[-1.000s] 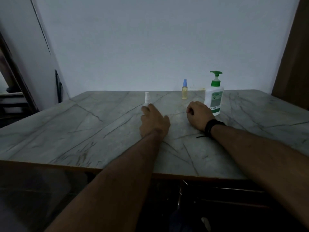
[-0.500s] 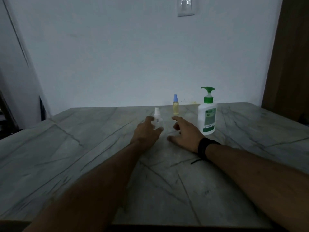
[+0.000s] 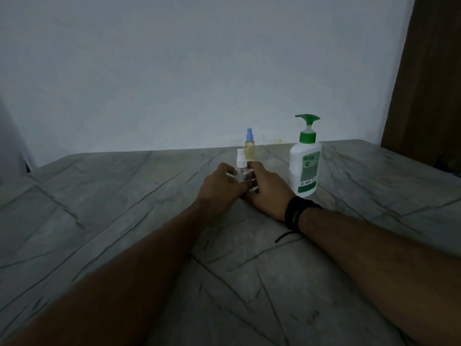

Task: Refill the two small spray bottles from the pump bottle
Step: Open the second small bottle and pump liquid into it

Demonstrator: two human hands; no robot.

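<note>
A small clear spray bottle (image 3: pixel 241 168) with a white cap stands on the marble table (image 3: pixel 124 208). My left hand (image 3: pixel 219 188) and my right hand (image 3: pixel 269 191) both close around its lower body from either side. Just behind it stands a second small spray bottle (image 3: pixel 249 148) with yellowish liquid and a blue cap, untouched. A white pump bottle (image 3: pixel 304 168) with a green pump head and green label stands upright to the right of my right hand.
A pale wall runs behind the table's far edge. A dark wooden door or panel (image 3: pixel 429 78) rises at the right. A black band (image 3: pixel 295 213) circles my right wrist.
My right hand has slid left and closed on the clear bottle, joining the left hand, whose fingers have wrapped round it. The view has moved closer.
</note>
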